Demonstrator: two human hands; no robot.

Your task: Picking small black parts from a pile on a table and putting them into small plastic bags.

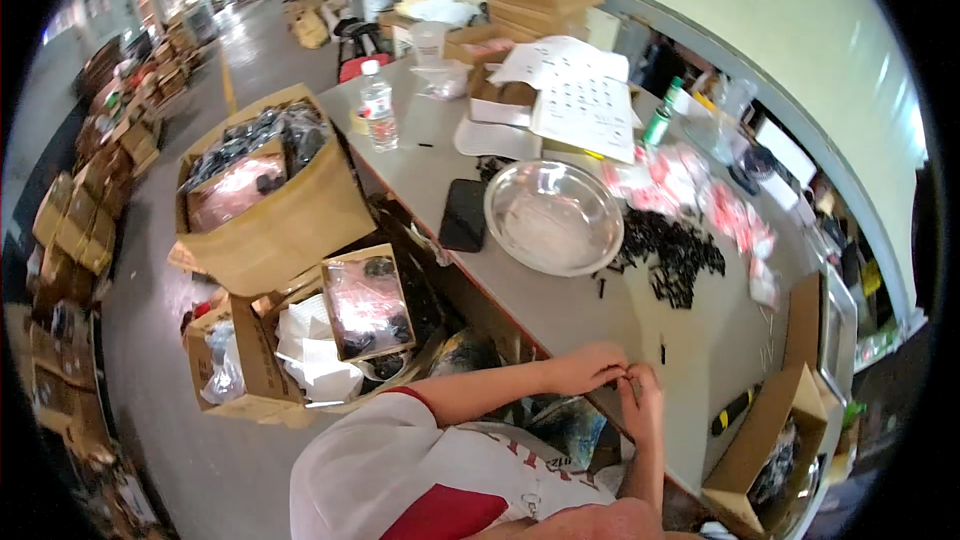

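My left hand [588, 367] and my right hand [641, 400] meet over the table's near edge, fingertips pinched together. Whatever lies between the fingers is too small or hidden to make out. A single black screw-like piece [662, 353] lies on the table just beyond my right hand, and another [601, 288] sits farther off. Beyond them spreads a pile of small black screw-like pieces [678, 265]. To its left stands a round metal bowl [553, 253]. Small clear bags with red markings [735, 215] are heaped behind the pile.
A black phone [463, 216] and a water bottle [379, 110] stand left of the bowl; printed sheets [585, 105] lie behind. A yellow-black tool [734, 411] and an open carton [735, 485] are at right. Large cartons [280, 245] fill the floor at left.
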